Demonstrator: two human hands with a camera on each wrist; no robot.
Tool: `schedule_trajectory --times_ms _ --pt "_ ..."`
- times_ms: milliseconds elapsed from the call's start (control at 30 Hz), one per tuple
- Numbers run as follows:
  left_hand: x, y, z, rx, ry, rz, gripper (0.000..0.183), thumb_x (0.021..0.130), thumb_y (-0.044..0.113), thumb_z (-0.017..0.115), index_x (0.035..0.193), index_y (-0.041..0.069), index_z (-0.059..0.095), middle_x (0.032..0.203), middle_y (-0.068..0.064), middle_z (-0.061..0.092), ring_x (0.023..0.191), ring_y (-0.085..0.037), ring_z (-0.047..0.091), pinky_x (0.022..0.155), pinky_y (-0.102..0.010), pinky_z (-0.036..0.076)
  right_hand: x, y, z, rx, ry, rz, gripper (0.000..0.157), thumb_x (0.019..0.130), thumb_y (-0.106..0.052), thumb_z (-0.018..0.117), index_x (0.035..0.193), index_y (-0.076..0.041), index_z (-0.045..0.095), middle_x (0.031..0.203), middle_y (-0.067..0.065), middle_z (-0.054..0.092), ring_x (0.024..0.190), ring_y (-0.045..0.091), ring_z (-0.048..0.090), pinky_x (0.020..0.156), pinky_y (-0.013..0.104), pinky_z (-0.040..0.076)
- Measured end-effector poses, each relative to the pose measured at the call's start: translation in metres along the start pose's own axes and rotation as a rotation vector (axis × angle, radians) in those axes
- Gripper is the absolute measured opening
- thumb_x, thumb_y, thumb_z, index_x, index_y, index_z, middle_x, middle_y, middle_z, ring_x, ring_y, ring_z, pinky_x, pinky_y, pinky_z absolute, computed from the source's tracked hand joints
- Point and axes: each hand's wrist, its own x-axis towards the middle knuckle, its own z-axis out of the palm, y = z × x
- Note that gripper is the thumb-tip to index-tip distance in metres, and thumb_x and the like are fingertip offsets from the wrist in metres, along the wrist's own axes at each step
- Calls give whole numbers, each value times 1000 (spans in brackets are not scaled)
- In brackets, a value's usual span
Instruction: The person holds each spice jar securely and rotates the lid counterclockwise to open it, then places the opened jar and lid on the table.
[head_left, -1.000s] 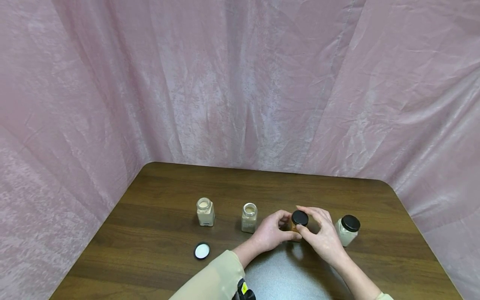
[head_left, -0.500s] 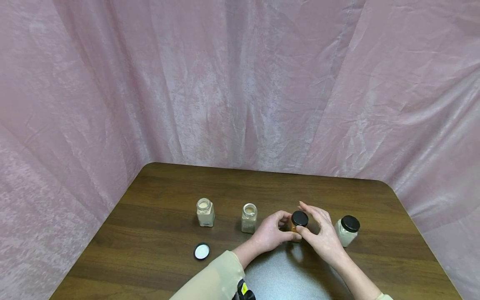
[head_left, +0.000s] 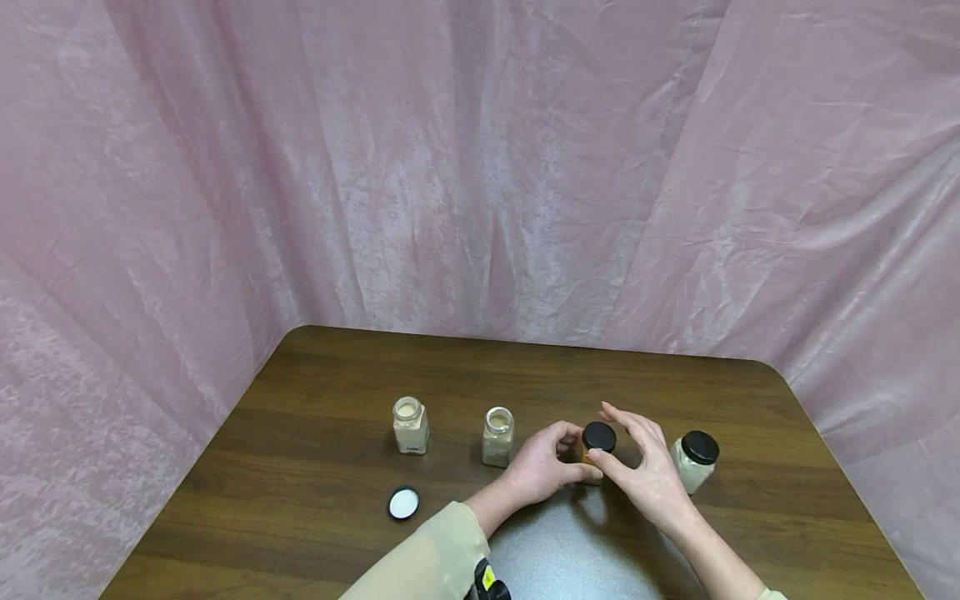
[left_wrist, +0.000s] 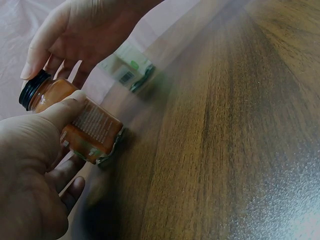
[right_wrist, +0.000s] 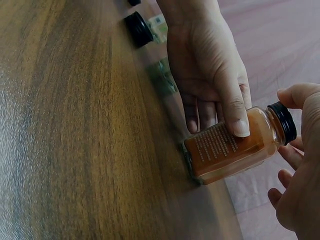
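A square glass spice jar with orange-brown contents and printed text stands on the table. My left hand holds its body, thumb on the near face and fingers round the far side. Over its black lid is my right hand, thumb tip touching the rim. The right index finger stretches out, apart from the lid, in the head view; the other fingers are spread behind the jar neck in the left wrist view. To the right stands a jar of white contents with its black lid on.
Two lidless jars, one pale and one beige, stand left of my hands. An upturned black lid with a white inside lies nearer me. Another dark object shows at the right wrist view's top. Pink curtains hang behind the table.
My right index finger has moved off the lid's far side, outward to the right, and straightened; the thumb stays at the rim. The left hand and the jar have not visibly moved.
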Motion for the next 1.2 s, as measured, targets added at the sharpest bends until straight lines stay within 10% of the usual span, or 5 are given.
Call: schedule_trajectory --times_ms 1200 --pt "0 0 1 -28 -4 15 46 79 22 90 118 15 67 109 13 70 104 -4 65 93 -25 49 0 -3 7 -152 83 94 58 76 -40 92 122 -17 64 124 3 59 125 26 42 96 47 32"
